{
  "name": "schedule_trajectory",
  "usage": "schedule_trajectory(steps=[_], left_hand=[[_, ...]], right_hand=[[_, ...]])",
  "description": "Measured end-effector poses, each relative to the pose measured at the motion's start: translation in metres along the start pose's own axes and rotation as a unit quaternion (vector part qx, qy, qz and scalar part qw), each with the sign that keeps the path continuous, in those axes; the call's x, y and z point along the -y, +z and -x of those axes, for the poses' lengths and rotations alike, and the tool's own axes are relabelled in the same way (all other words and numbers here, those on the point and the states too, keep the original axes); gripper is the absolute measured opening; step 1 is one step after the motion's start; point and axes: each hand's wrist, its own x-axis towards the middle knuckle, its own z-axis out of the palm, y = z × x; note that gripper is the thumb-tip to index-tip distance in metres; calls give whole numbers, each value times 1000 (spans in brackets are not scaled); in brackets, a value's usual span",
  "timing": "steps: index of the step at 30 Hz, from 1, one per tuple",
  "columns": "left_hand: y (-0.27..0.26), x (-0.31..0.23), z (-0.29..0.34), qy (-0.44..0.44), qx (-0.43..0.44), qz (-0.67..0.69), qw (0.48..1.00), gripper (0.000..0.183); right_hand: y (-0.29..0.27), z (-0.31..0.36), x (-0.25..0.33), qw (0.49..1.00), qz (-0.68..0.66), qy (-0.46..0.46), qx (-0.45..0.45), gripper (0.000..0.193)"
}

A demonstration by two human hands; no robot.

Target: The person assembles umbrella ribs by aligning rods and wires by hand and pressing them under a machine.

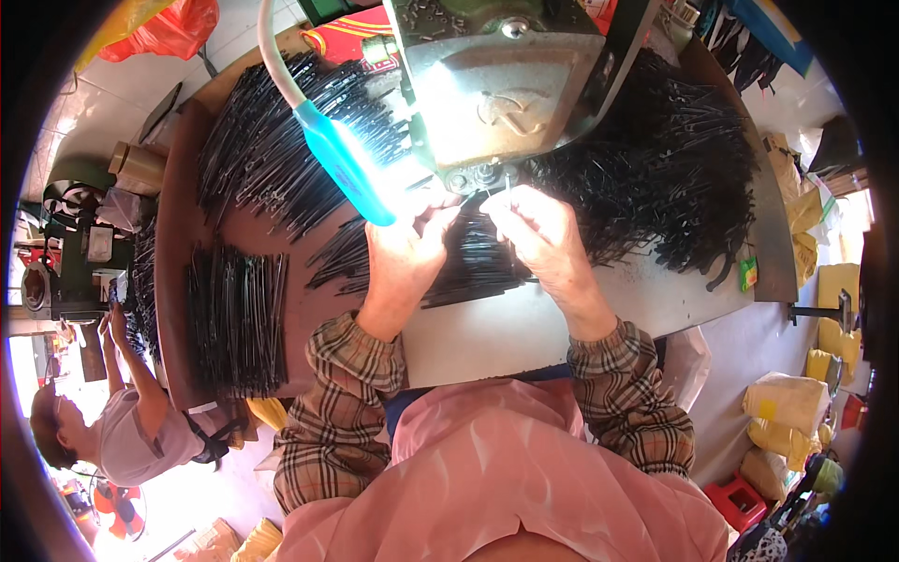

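Both my hands are at the small metal working head [487, 176] under the green machine [506, 84]. My left hand [407, 248] is closed in a pinch to the left of it; glare and the fingers hide what it holds. On the other side, my right hand [543, 229] pinches a thin metal rod [508, 182] between thumb and forefinger. Below and between my hands lies a bundle of thin dark rods [473, 267] on the table. A lit blue lamp [342, 164] hangs close over my left hand and washes out that spot.
Long dark rods [281, 150] spread at the far left, with a neat stack [239, 318] nearer me. A large tangled heap of black strips [665, 159] covers the right. At left, another person [131, 421] works at a machine. Wrapped packages [787, 407] and a red stool [735, 506] stand right.
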Motion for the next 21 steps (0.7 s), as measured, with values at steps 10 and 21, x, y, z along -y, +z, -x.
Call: schedule_trajectory(steps=[10,21], left_hand=[[3,-9,0,-200,45,123,971,19],[6,-12,4,-190,50,140,971,22]], right_hand=[[0,1,-12,1000,20,17,-2,13],[-1,1,-13,999,28,5,-20,14]])
